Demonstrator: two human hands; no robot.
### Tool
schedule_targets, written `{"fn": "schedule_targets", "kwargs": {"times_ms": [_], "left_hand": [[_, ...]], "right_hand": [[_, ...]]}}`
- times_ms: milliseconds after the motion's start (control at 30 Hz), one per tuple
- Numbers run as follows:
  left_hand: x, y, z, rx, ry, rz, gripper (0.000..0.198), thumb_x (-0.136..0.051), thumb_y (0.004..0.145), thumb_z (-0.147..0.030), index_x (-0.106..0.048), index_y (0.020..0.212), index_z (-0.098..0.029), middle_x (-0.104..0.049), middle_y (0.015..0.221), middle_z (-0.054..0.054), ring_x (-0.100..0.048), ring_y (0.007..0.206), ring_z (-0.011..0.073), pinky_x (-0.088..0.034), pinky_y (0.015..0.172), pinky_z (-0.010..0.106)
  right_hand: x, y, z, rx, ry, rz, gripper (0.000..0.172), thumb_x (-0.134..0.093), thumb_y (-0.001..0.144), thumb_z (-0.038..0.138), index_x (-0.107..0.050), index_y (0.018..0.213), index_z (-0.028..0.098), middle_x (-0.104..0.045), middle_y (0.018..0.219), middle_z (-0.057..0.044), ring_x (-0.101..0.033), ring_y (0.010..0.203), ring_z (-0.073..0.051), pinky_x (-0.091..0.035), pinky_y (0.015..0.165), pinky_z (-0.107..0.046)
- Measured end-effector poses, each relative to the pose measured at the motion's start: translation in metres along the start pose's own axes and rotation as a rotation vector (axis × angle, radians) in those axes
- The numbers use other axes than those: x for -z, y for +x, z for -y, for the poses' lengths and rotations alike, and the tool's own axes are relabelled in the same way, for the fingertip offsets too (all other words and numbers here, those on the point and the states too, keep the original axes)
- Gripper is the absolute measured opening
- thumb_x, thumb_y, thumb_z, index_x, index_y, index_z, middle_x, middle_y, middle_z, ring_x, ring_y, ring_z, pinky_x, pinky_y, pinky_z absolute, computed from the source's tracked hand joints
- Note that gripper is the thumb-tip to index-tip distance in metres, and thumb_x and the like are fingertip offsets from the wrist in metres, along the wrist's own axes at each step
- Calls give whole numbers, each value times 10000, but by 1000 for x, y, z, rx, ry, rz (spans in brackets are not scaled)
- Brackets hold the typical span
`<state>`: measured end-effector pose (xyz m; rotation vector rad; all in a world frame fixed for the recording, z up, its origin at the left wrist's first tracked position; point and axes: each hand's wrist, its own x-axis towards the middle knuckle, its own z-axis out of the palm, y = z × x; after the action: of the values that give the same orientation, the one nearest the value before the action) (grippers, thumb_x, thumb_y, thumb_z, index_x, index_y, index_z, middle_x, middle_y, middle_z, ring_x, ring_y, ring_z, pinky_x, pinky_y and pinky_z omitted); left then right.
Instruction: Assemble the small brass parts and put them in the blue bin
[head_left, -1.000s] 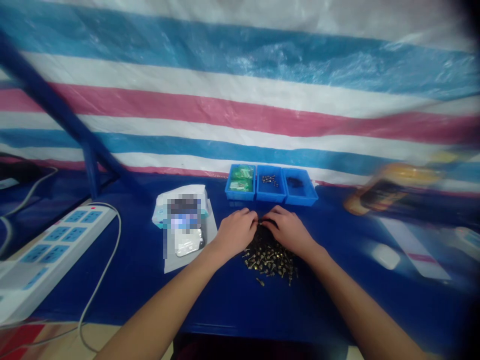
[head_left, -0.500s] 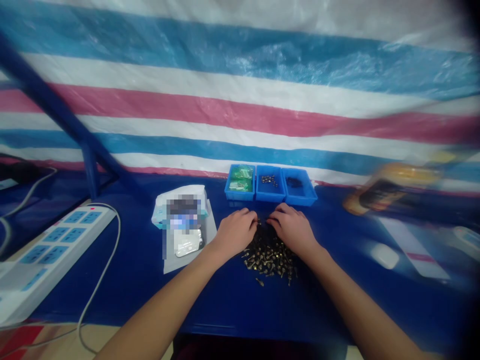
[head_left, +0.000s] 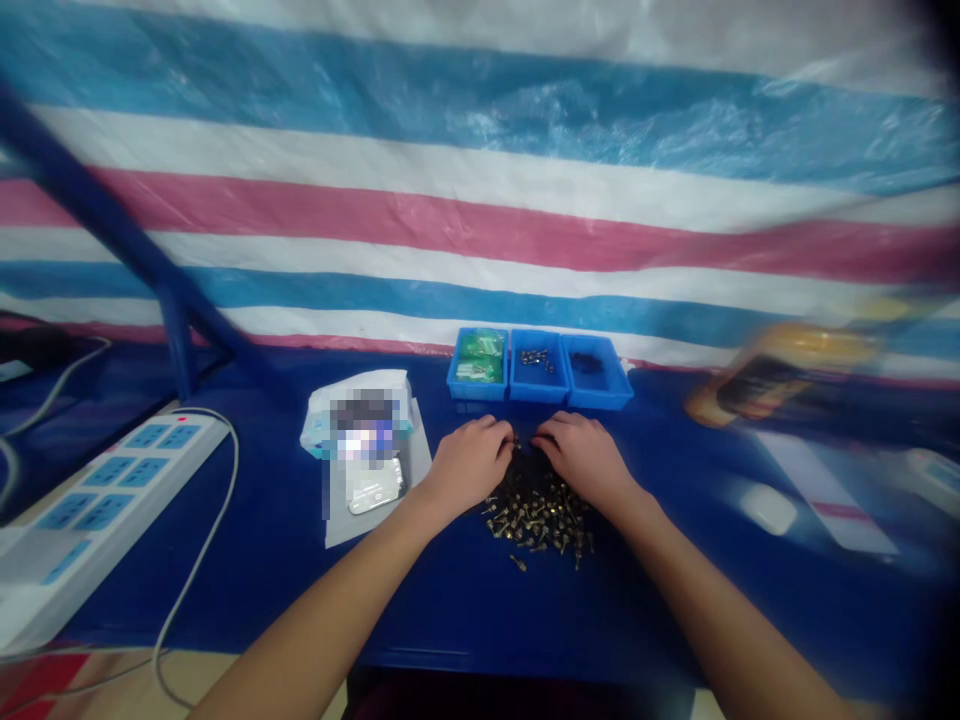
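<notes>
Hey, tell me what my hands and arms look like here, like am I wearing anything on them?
Your left hand and right hand show no gloves. The left forearm and right forearm are bare as far as they show, with no sleeve, watch or bracelet visible. I can't make out any rings or markings.

Bare forearms (head_left: 334,590) slant forward and inward. The left hand (head_left: 471,458) and right hand (head_left: 585,456), backs up, face each other slightly apart, fingers (head_left: 550,432) curled; each grip's closure is unclear.
</notes>
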<state>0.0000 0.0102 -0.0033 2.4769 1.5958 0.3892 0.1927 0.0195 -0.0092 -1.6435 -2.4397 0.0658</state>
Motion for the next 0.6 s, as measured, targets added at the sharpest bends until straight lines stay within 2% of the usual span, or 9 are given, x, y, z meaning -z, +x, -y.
{"fn": "schedule_targets", "kwargs": {"times_ms": [267, 433, 600], "left_hand": [[-1, 0, 1, -11, -14, -10, 173, -432, 955, -280, -599, 937, -243, -618, 931, 18, -608, 830, 204, -377, 609, 286], [-3, 0, 2, -20, -15, -24, 164, -434, 955, -281, -593, 930, -251, -616, 919, 11, -608, 826, 209, -377, 613, 291], [-2, 0, 3, -17, -22, -22, 166, -437, 956, -289, -596, 931, -251, -617, 923, 19, -608, 825, 212, -387, 617, 290]], "right_hand": [[-3, 0, -1, 9, -6, 12, 140, -529, 952, 256, -659, 976, 208, -656, 988, -61, -614, 935, -216, -377, 768, -315], [-4, 4, -5, -1, 98, 23, 138, -538, 944, 266, -662, 955, 205, -662, 981, -59, -621, 889, -200, -384, 741, -298], [-2, 5, -9, 49, 233, 7, 119, -574, 910, 244, -684, 902, 200, -667, 910, -41, -623, 846, -172, -406, 750, -276]]}}
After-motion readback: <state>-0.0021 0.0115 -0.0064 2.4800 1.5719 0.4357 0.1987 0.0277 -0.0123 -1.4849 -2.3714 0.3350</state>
